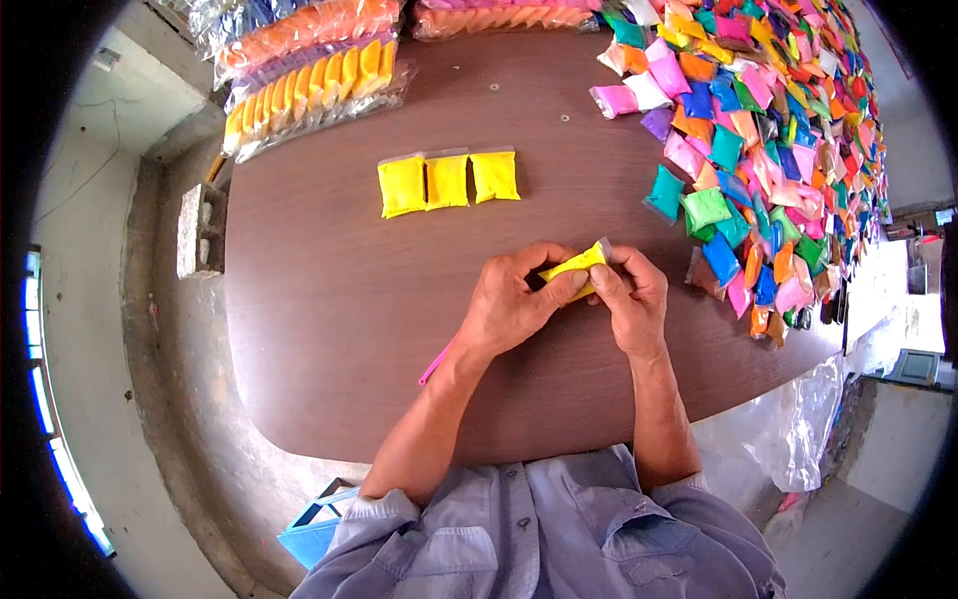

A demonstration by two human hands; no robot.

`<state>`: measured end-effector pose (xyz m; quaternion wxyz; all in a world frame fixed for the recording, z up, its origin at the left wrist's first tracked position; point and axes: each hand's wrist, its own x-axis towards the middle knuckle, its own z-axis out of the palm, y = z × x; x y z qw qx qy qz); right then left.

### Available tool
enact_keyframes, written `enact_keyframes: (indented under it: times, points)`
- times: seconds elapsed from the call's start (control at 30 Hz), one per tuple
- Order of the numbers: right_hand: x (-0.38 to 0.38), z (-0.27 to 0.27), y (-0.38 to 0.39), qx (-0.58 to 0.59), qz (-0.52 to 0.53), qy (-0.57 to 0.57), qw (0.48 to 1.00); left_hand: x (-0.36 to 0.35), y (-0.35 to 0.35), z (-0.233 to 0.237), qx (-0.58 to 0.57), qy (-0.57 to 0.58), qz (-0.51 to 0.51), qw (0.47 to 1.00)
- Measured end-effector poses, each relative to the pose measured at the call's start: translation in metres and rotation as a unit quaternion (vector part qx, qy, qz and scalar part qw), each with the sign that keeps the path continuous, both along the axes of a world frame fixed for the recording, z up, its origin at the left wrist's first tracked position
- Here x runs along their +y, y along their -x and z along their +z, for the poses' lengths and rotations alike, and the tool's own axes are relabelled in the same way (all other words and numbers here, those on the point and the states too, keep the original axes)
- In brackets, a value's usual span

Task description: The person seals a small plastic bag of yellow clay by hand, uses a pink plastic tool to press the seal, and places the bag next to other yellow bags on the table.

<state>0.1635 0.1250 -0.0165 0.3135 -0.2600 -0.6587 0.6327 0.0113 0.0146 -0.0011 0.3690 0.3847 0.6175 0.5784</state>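
Both hands pinch one small yellow packet (577,264) in clear wrapping, held above the brown table (339,329). My left hand (507,299) grips its left end, thumb on top. At the other end my right hand (634,299) closes on it with thumb and fingers; the packet's clear edge sticks up between the hands. Three flat yellow packets lie in a row farther back: a left one (402,187), a middle one (447,180) and a right one (495,176). A thin pink strip (433,365) shows beside my left wrist.
A large heap of small coloured packets (738,150) covers the table's right side. At the back left stand clear bags of yellow packets (309,90) and orange packets (309,35). A blue bin (314,534) is on the floor at left; clear plastic sheeting (803,424) hangs at right.
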Motion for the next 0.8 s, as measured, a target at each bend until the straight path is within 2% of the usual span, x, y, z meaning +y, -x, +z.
enact_keyframes:
  times: [0.33,0.4,0.53,0.6,0.8]
  points:
    - [0.000,-0.004,-0.001,0.023,-0.010,0.019,1.000,-0.002,-0.001,0.010,0.017,-0.004,-0.003,1.000]
    - [0.001,-0.007,-0.001,0.024,-0.033,0.012,0.999,-0.001,-0.003,0.014,0.102,-0.020,0.014,0.994]
    - [-0.002,-0.003,0.002,0.042,-0.034,0.007,0.999,-0.001,-0.003,0.007,0.062,-0.003,0.011,0.998]
    - [-0.001,-0.003,0.000,0.007,-0.015,-0.003,1.000,-0.001,-0.002,0.003,0.023,0.007,0.005,1.000]
    - [-0.004,0.005,0.002,-0.027,-0.002,-0.003,1.000,-0.004,0.001,0.001,0.031,0.004,0.000,1.000]
